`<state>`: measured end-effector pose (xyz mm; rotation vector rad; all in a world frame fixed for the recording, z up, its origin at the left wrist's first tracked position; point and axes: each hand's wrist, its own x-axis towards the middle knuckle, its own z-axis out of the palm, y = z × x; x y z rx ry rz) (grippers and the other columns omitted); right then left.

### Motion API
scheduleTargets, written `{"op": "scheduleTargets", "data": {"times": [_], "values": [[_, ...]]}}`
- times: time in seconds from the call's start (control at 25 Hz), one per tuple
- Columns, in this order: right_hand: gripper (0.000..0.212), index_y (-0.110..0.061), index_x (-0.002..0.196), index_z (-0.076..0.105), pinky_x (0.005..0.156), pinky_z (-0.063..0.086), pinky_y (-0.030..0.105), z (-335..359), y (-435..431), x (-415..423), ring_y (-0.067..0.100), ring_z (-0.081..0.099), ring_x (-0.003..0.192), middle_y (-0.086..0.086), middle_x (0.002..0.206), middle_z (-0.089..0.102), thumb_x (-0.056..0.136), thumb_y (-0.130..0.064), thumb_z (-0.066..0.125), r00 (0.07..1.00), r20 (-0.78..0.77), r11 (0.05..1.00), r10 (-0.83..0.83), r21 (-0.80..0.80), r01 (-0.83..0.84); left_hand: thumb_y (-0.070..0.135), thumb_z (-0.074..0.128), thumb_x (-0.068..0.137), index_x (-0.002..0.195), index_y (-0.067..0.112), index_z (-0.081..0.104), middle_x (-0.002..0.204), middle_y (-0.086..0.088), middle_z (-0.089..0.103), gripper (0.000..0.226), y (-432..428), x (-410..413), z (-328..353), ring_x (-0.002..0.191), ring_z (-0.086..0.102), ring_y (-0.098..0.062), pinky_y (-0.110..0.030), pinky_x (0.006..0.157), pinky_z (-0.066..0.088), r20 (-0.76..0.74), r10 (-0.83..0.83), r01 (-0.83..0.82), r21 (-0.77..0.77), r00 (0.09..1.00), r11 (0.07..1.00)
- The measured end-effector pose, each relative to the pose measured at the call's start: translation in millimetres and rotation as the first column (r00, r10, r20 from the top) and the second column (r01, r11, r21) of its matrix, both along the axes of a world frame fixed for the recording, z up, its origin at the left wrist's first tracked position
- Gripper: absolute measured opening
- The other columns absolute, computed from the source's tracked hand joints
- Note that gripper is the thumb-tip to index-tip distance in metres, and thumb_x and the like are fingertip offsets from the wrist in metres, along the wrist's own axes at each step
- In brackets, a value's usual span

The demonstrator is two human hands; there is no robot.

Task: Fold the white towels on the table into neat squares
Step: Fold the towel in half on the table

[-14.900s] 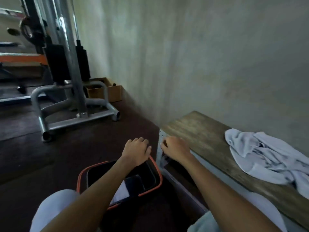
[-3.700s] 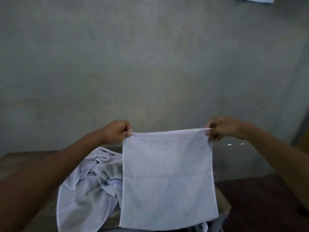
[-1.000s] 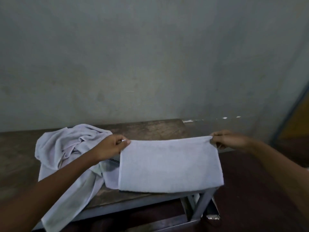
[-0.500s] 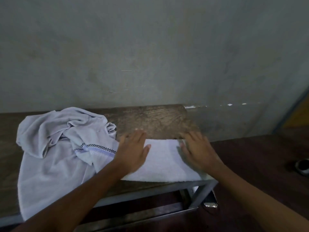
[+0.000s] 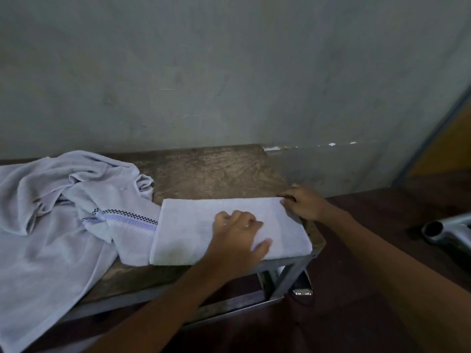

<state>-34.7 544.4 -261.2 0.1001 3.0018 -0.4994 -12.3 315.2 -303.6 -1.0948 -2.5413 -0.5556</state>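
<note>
Folded towel: a white towel point(image 5: 204, 230) lies flat as a wide rectangle at the right end of the wooden table point(image 5: 216, 171), its near edge along the table's front edge.
Left hand: the left hand point(image 5: 237, 235) rests on the right half of the folded towel, knuckles raised, fingers bent, thumb spread out to the side (whether the fingertips pinch any cloth cannot be told).
Right hand: the right hand point(image 5: 304, 203) sits at the towel's far right corner, fingers curled and pinching that corner.
Heap of towels: a crumpled heap point(image 5: 63, 200) covers the table's left part and hangs over its front edge; one piece with a checkered, striped band point(image 5: 127, 220) touches the folded towel's left edge.
Table frame: grey metal leg point(image 5: 285, 278) under the right end.
Floor: dark, with a metal tube point(image 5: 443, 229) at the right.
</note>
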Motion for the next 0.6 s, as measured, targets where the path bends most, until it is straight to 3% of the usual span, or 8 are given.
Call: {"op": "scheduleTargets", "data": {"times": [0.12,0.24,0.36,0.48,0.6], "values": [[0.031,-0.008,0.121,0.062,0.088,0.039,0.027,5.5,3.4,-9.2,0.024,0.055,0.110,0.010,0.122,0.059,0.095,-0.022,0.054,0.994,0.107,0.998,-0.002,-0.069,0.010,0.065,0.053,0.069,0.088,0.024,0.071,0.082,0.007,0.061,0.048,43.4,17.2,-7.7,0.076,0.057,-0.017,-0.035,0.071,0.030,-0.089,-0.099,0.105,0.065,0.991,0.992],[0.028,-0.007,0.114,0.063,0.082,0.039,0.026,5.0,10.2,-14.0,0.018,0.055,0.101,0.005,0.114,0.062,0.092,-0.023,0.059,0.988,0.152,0.981,-0.035,-0.184,0.063,0.069,0.049,0.062,0.084,0.027,0.067,0.079,0.008,0.058,0.051,63.7,19.3,-14.9,0.072,0.054,-0.016,-0.033,0.066,0.037,-0.086,-0.076,0.076,-0.005,0.993,0.997],[0.025,-0.007,0.108,0.064,0.080,0.038,0.026,8.5,13.5,-16.0,0.015,0.053,0.096,0.002,0.104,0.059,0.091,-0.025,0.060,0.983,0.183,0.970,-0.037,-0.231,0.079,0.060,0.044,0.066,0.079,0.028,0.064,0.074,0.009,0.057,0.041,76.5,23.9,-13.4,0.069,0.053,-0.016,-0.031,0.061,0.041,-0.115,-0.052,0.052,-0.006,0.992,0.999],[0.024,-0.005,0.106,0.064,0.076,0.039,0.025,9.6,14.3,-15.5,0.014,0.053,0.091,0.002,0.099,0.059,0.090,-0.023,0.061,0.981,0.191,0.956,-0.039,-0.279,0.092,0.043,0.054,0.077,0.074,0.026,0.064,0.069,0.008,0.058,0.020,80.4,24.0,-15.8,0.067,0.053,-0.016,-0.033,0.060,0.039,-0.130,-0.075,0.090,0.115,0.989,0.989],[0.017,-0.005,0.099,0.065,0.067,0.040,0.020,15.8,11.4,-15.1,0.010,0.054,0.084,0.005,0.096,0.063,0.090,-0.019,0.062,0.987,0.145,0.930,-0.067,-0.350,0.115,0.035,0.057,0.080,0.075,0.024,0.064,0.068,0.009,0.062,0.014,72.9,29.4,-7.5,0.065,0.055,-0.012,-0.036,0.061,0.040,-0.017,-0.054,0.057,0.276,0.998,0.960]]}}
